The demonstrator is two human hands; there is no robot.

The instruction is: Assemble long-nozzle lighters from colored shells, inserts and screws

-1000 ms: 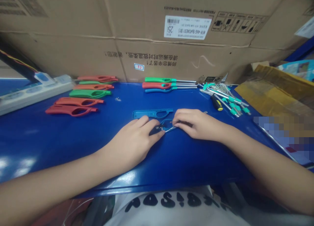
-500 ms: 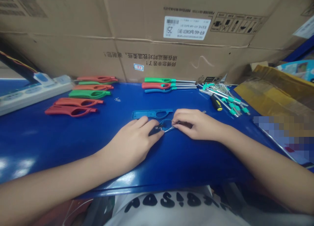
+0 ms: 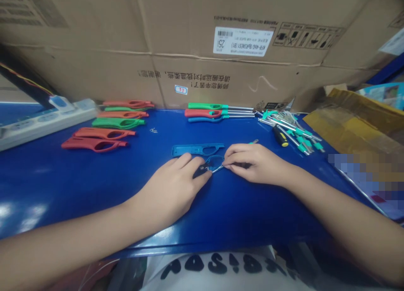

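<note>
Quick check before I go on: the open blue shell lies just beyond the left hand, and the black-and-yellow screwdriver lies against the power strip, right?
Not quite: the black-and-yellow screwdriver lies against the pile of metal rods, not the power strip, as the head view shows. The open blue shell does lie just beyond the left hand.

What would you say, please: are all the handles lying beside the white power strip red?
No, two green handles lie among the red handles beside the white power strip.
</note>
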